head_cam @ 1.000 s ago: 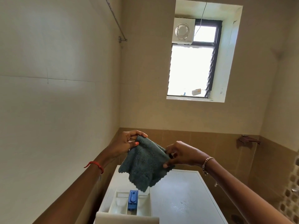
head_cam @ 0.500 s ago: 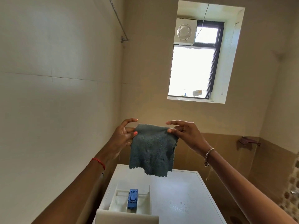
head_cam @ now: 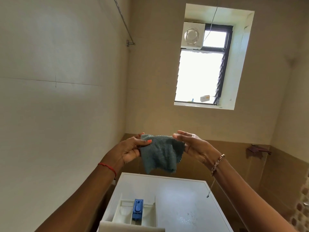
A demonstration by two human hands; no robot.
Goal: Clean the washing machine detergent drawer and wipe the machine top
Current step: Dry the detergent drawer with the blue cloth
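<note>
Cloth (head_cam: 160, 153) sagging now, no longer stretched, left hand (head_cam: 132, 150) pinching one corner, right hand (head_cam: 192, 146) straight-fingered at the other edge, grip unclear, drawer (head_cam: 124, 210) below

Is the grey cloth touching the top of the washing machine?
No, the grey cloth hangs in the air between the left hand and right hand, above the machine top.

Left hand (head_cam: 132, 149) and right hand (head_cam: 194, 146) hold a teal cloth (head_cam: 160, 153) up over the machine top (head_cam: 184, 198).
</note>
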